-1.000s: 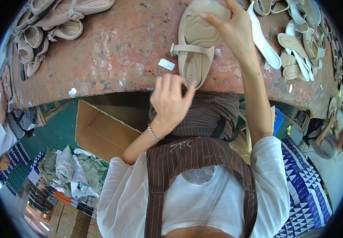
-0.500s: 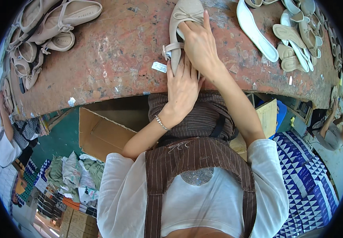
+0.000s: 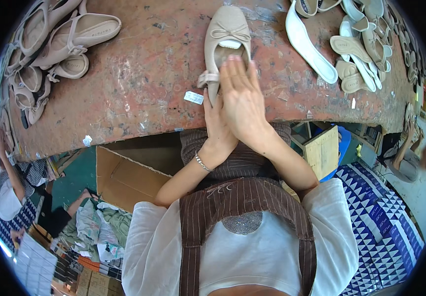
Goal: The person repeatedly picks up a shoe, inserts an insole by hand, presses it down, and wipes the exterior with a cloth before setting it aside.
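Note:
A beige flat shoe point(image 3: 227, 22) with a small bow on its toe and a strap with another bow at its left side lies on the worn table point(image 3: 144, 69), toe pointing away from me. White stuffing shows inside its toe. My right hand point(image 3: 245, 106) lies over the rear of the shoe, fingers stretched out together and reaching into its opening. Beneath it, my left hand point(image 3: 217, 128) cups the heel end, thumb side along the shoe's left edge; most of its fingers are hidden by the right hand. A small white label point(image 3: 193, 97) lies left of the heel.
Strappy beige shoes point(image 3: 77, 37) crowd the table's left side. White insoles point(image 3: 311, 49) and more beige shoe parts point(image 3: 353, 76) lie at the right. Below the table edge are an open cardboard box point(image 3: 124, 177) and blue-and-white patterned cartons point(image 3: 378, 222). Other people sit at both sides.
My right hand has drawn back from the toe opening toward the heel, uncovering the white stuffing. My left hand now sits lower, mostly under the right one.

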A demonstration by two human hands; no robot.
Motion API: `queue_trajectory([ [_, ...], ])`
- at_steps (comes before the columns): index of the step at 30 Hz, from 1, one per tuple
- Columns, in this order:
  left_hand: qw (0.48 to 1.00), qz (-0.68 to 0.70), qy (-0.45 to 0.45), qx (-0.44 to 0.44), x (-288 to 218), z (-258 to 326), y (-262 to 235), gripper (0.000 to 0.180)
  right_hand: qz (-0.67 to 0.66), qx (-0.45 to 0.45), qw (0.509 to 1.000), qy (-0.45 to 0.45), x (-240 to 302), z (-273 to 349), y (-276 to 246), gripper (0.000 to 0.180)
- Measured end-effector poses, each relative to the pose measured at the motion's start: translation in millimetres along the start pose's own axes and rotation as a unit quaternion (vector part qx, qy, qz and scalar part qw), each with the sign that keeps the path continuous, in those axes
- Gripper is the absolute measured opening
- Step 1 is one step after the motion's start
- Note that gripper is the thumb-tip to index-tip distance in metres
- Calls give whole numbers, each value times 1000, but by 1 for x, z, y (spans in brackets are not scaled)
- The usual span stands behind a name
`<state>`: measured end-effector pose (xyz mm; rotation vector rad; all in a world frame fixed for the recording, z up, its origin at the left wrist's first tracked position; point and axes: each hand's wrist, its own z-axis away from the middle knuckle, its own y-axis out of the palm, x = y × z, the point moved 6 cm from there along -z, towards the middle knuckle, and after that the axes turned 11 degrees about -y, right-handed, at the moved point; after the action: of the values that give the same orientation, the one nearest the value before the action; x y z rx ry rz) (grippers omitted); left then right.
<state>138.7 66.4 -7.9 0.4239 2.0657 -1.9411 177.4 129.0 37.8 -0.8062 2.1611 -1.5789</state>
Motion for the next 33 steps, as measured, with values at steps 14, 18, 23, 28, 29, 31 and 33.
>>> queue_trajectory([
  [14, 998, -42, 35, 35, -20, -15, -10, 48, -8, 172, 985, 20, -47, -48, 46, 25],
  [18, 989, 136, 49, -42, 28, -25, -72, 41, -546, -31, 833, -79, -86, -29, -57, 36],
  [23, 974, -10, 37, -223, 136, -107, -236, 25, 33, 24, 991, 128, -298, 56, -121, 49],
  [28, 884, -296, -69, -356, 189, -180, -379, 47, 15, 186, 975, 120, -377, 94, -71, 74],
  [29, 828, -369, -46, -419, 169, -189, -375, 46, 6, 171, 979, 106, -377, 92, -75, 70],
  [31, 892, -221, 19, -393, 113, -210, -329, 38, -45, 166, 980, 102, -381, 89, -89, 63],
  [33, 963, -34, 118, -240, 56, -249, -221, 34, -79, 208, 964, 145, -385, 77, -87, 59],
])
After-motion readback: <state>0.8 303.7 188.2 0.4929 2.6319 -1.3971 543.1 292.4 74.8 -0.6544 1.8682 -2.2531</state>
